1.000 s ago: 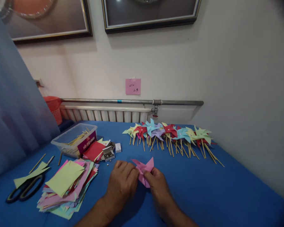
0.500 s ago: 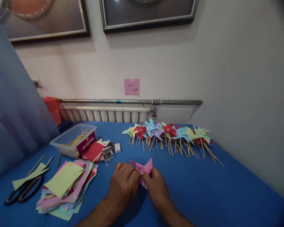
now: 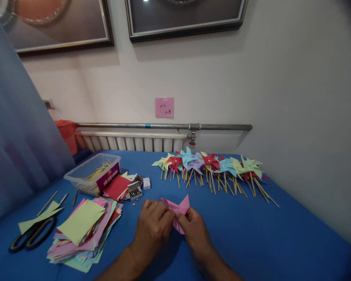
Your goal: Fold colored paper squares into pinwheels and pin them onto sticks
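A pink paper pinwheel with folded blades is held just above the blue tabletop, between both hands. My right hand pinches its right side with thumb and fingers. My left hand is curled closed at its left side, with the fingertips on the paper. Whatever else lies inside the left fist is hidden. A small open box of metal pushpins sits beyond the left hand, with a few loose ones beside it.
A stack of coloured paper lies at left, beside black-handled scissors under a paper scrap. Behind it stands a clear plastic box of thin sticks. Finished pinwheels on sticks line the back of the blue table.
Both hands keep nearly the same pose around the pink pinwheel. The whole scene has shifted slightly to the right in view.
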Demonstrator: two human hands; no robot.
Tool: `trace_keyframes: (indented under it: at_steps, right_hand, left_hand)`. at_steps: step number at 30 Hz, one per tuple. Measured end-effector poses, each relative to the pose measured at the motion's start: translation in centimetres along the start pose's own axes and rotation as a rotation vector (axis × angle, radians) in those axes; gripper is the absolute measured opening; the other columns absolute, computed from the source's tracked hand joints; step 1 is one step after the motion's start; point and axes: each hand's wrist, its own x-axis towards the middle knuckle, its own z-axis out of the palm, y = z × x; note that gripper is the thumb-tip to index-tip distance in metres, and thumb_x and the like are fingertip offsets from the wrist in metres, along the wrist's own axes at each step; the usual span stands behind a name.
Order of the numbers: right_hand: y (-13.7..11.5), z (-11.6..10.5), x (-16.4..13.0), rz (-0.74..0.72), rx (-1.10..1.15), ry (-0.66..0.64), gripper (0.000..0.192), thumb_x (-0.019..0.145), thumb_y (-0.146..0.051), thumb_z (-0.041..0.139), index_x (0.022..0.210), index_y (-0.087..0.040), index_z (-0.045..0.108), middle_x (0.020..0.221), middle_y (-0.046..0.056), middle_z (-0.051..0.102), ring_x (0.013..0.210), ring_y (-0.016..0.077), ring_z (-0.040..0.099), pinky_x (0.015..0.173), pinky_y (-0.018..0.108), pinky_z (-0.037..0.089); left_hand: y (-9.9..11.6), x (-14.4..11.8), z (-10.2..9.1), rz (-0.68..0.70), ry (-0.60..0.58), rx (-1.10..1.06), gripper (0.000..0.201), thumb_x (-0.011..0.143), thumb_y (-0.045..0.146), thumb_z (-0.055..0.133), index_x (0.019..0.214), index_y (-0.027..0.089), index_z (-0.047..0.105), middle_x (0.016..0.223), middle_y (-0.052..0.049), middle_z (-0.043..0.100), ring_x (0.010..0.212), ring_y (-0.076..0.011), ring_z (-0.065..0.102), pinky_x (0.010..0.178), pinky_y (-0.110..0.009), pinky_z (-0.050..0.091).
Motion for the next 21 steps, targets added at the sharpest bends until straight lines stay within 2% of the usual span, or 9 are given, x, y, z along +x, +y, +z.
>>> trace_keyframes:
  at_steps: [5, 10, 15, 18, 21]
  right_hand:
    - [-0.9, -0.1, -0.4, 0.014, 0.057, -0.032, 0.026, 0.073, -0.041, 0.075, 0.083, -0.017, 0.074, 0.075, 0.003, 0.072, 0.069, 0.02, 0.062, 0.062, 0.027, 0.048]
    - [-1.5, -0.1, -1.0, -0.009, 0.164, -0.115, 0.036, 0.08, -0.049, 0.077, 0.094, -0.016, 0.076, 0.087, 0.006, 0.076, 0.08, 0.0227, 0.066, 0.069, 0.029, 0.05]
    - [-1.1, -0.1, -0.7, 0.065, 0.19, -0.059, 0.034, 0.075, -0.043, 0.08, 0.095, -0.016, 0.076, 0.082, 0.006, 0.077, 0.079, 0.0238, 0.069, 0.072, 0.031, 0.052]
    - [-1.0, -0.3, -0.4, 0.078, 0.192, -0.054, 0.032, 0.076, -0.044, 0.079, 0.093, -0.017, 0.075, 0.085, 0.007, 0.078, 0.081, 0.0255, 0.071, 0.074, 0.032, 0.054]
    - [-0.7, -0.5, -0.2, 0.074, 0.164, -0.047, 0.034, 0.079, -0.047, 0.074, 0.094, -0.017, 0.075, 0.084, 0.007, 0.078, 0.077, 0.0242, 0.07, 0.071, 0.032, 0.054]
  left_hand:
    - [0.0, 0.1, -0.4, -0.008, -0.017, -0.022, 0.031, 0.103, 0.017, 0.044, 0.087, 0.019, 0.07, 0.076, -0.005, 0.064, 0.071, -0.02, 0.052, 0.072, -0.037, 0.03]
    - [0.1, 0.3, -0.6, -0.001, -0.017, -0.014, 0.029, 0.1, 0.015, 0.044, 0.086, 0.019, 0.069, 0.077, -0.005, 0.064, 0.071, -0.0201, 0.052, 0.072, -0.037, 0.031]
    - [0.2, 0.1, -0.7, -0.041, 0.01, -0.086, 0.028, 0.099, 0.015, 0.045, 0.087, 0.019, 0.07, 0.079, -0.006, 0.065, 0.075, -0.0199, 0.055, 0.074, -0.037, 0.033]
    - [0.0, 0.1, -1.0, -0.211, 0.049, -0.194, 0.025, 0.098, 0.016, 0.047, 0.086, 0.019, 0.069, 0.08, -0.006, 0.067, 0.078, -0.0196, 0.057, 0.075, -0.036, 0.036]
    - [-0.6, 0.3, -1.2, -0.539, 0.021, -0.381, 0.023, 0.096, 0.024, 0.052, 0.08, 0.019, 0.067, 0.077, -0.004, 0.066, 0.076, -0.0189, 0.059, 0.074, -0.033, 0.04]
